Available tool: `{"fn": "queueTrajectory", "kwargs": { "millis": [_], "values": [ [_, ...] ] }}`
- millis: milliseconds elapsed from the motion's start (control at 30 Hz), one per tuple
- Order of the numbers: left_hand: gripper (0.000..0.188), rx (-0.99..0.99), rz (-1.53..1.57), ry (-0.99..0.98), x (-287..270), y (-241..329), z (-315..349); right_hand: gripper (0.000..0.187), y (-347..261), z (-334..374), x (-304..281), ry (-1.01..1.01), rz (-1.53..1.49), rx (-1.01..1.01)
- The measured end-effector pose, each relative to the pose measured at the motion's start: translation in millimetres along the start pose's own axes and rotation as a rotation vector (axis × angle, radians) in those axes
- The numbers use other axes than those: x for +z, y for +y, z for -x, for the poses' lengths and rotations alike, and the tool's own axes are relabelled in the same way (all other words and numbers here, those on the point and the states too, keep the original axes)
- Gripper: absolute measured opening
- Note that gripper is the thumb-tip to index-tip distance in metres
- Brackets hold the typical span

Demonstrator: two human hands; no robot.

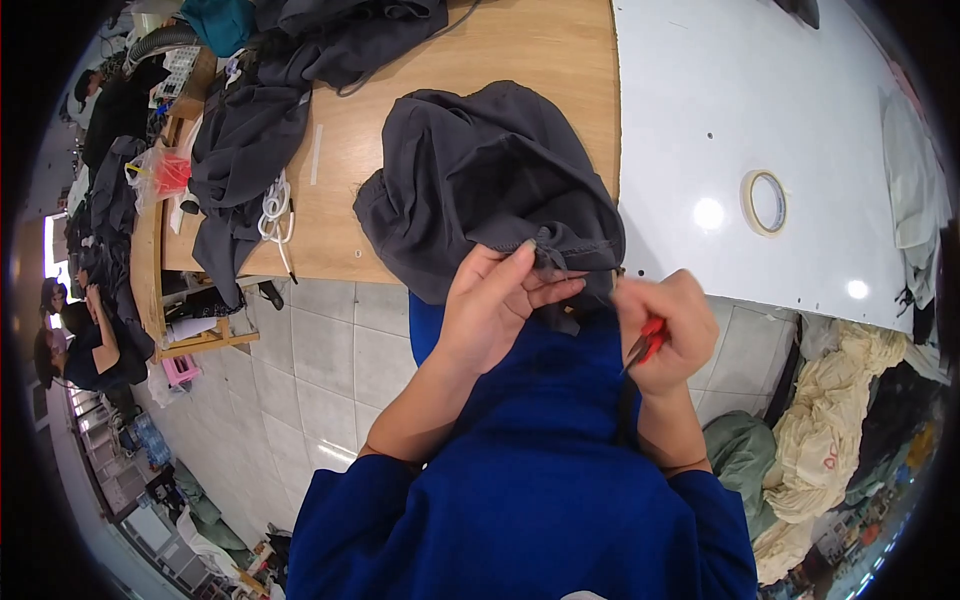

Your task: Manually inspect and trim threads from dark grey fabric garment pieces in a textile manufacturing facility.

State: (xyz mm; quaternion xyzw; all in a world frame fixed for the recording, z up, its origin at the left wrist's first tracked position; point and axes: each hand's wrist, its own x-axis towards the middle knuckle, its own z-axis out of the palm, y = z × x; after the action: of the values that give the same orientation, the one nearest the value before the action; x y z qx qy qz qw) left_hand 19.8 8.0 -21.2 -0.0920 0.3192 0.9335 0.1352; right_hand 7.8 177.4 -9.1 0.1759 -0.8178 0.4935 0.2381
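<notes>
A dark grey garment (480,170) lies bunched on the wooden tabletop, its near edge hanging over toward me. My left hand (495,305) is closed on a stitched seam of it, thumb on top and fingers beneath. Just to the right, my right hand (668,325) is closed, slightly blurred, with red-handled thread snips (650,340) tucked in the palm and the metal blades pointing down and left. Its thumb and forefinger are pinched beside the garment's right edge. Whether they hold a thread or a bit of cloth there is too blurred to tell.
A roll of tape (765,203) lies on the white tabletop (690,110) at right. More dark grey cloth (245,150) and a bundled white cord (276,212) are at the left. Cream fabric (825,420) is heaped at lower right. Other people (88,340) sit far left.
</notes>
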Motion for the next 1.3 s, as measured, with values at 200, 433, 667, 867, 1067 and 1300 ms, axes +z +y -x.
{"fn": "queueTrajectory", "kwargs": {
  "millis": [200, 433, 667, 867, 1067, 1300],
  "values": [
    [0.025, 0.007, 0.009, -0.074, -9.1, 1.4, -2.2, 0.023, -0.5, 2.8, -19.4, -0.636, -0.412, -0.021],
    [0.026, -0.01, 0.025, -0.083, -6.3, 2.7, -0.2, 0.05, 5.0, 3.8, -17.2, -0.202, -0.486, 0.357],
    [0.027, -0.022, 0.018, -0.074, -4.0, 2.0, 0.8, 0.038, 8.4, -5.8, -10.1, -0.107, -0.013, 0.081],
    [0.028, 0.009, -0.068, -0.054, -5.5, -3.2, 1.3, 0.039, 7.2, -9.4, -7.2, -0.107, 0.096, -0.037],
    [0.027, 0.019, -0.126, -0.008, -3.7, -3.8, 2.4, 0.037, 10.4, -8.9, -6.0, -0.095, 0.123, -0.105],
    [0.025, 0.015, -0.094, -0.038, -8.9, -4.8, 2.6, 0.038, 11.2, -5.3, -12.1, -0.092, 0.063, -0.073]
  ]
}}
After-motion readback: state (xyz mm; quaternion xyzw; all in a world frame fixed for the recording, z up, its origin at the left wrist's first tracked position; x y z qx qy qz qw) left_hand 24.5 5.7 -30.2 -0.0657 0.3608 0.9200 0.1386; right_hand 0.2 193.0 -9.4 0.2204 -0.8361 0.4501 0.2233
